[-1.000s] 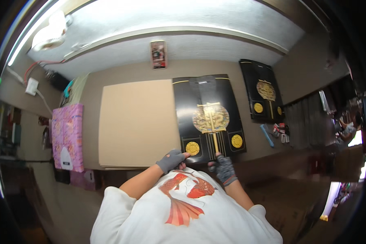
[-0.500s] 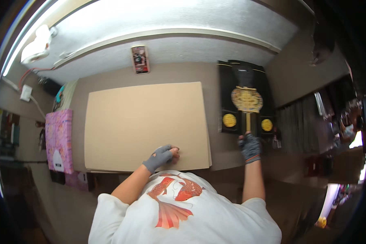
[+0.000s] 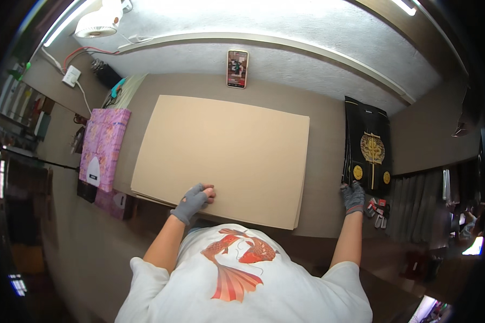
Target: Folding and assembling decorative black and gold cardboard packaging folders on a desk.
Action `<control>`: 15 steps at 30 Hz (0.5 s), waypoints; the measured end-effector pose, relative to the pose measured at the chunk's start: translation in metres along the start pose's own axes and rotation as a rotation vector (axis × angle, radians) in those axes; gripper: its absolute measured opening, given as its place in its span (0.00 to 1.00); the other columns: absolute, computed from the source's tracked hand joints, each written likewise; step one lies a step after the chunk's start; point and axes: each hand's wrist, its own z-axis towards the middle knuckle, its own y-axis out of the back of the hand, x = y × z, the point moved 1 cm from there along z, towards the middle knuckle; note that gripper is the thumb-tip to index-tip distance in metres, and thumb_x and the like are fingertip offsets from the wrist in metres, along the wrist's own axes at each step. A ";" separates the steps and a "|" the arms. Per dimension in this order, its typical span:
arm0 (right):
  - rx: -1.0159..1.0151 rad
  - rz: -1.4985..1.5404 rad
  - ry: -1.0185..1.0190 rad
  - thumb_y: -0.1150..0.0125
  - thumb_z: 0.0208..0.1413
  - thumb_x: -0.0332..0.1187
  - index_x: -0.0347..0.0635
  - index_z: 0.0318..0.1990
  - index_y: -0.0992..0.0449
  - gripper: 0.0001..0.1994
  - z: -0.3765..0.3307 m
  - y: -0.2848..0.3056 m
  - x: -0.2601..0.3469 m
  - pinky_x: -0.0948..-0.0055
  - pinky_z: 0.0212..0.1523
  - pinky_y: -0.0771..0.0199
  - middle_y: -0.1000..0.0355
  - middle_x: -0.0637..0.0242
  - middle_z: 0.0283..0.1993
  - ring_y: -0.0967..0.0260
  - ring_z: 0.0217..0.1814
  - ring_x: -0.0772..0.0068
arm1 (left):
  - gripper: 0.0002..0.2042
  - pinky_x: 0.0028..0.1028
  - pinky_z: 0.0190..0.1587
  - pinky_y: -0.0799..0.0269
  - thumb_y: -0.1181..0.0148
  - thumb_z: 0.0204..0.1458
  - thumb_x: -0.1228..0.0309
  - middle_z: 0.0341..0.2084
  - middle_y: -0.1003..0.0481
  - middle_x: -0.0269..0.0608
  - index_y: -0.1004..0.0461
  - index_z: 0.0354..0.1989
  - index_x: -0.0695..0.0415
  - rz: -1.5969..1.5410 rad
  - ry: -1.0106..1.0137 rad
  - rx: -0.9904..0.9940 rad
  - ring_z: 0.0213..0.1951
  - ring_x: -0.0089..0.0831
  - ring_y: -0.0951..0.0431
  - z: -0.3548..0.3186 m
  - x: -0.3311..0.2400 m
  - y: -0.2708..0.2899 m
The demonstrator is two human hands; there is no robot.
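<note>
My left hand (image 3: 193,200) grip flat, released on cardboard stack (image 3: 223,156); right hand (image 3: 353,196) grip pinching black gold-printed sheet (image 3: 367,151). I judge sheet could slide off worktop (image 3: 323,161) edge.

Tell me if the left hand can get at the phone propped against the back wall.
Probably not without leaning in: the left hand rests on the near edge of the cardboard stack, and the phone stands past its far edge. Nothing blocks the way.

Left hand (image 3: 194,199) in grey fingerless glove, fingers curled, forearm bent inward, right hand (image 3: 353,196) gloved, arm outstretched
</note>
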 end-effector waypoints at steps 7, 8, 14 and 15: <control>-0.002 -0.068 0.104 0.35 0.55 0.31 0.44 0.52 0.31 0.18 -0.022 -0.019 -0.002 0.54 0.41 0.24 0.33 0.57 0.52 0.34 0.46 0.52 | 0.21 0.33 0.52 0.29 0.38 0.55 0.65 0.44 0.23 0.47 0.27 0.54 0.64 0.246 -0.383 -0.280 0.48 0.36 0.24 0.000 0.025 0.079; 0.086 -0.141 0.090 0.34 0.55 0.32 0.45 0.52 0.31 0.18 -0.037 -0.025 -0.011 0.55 0.40 0.25 0.33 0.59 0.52 0.34 0.44 0.53 | 0.21 0.33 0.52 0.29 0.38 0.55 0.65 0.44 0.23 0.47 0.27 0.54 0.64 0.250 -0.383 -0.275 0.48 0.36 0.24 0.001 0.027 0.099; 0.294 -1.488 0.478 0.34 0.53 0.47 0.38 0.65 0.37 0.35 -0.181 -0.105 -0.114 0.65 0.57 0.30 0.34 0.56 0.61 0.31 0.58 0.58 | 0.35 0.43 0.58 0.31 0.33 0.45 0.59 0.54 0.29 0.58 0.34 0.62 0.64 1.155 -0.298 -0.901 0.55 0.52 0.28 0.017 0.014 0.197; 0.265 -1.690 0.552 0.34 0.53 0.48 0.36 0.67 0.41 0.39 -0.201 -0.115 -0.127 0.63 0.64 0.36 0.37 0.52 0.65 0.36 0.63 0.54 | 0.36 0.43 0.58 0.31 0.32 0.45 0.58 0.56 0.30 0.57 0.35 0.62 0.64 1.108 -0.206 -0.920 0.55 0.51 0.28 0.020 0.015 0.206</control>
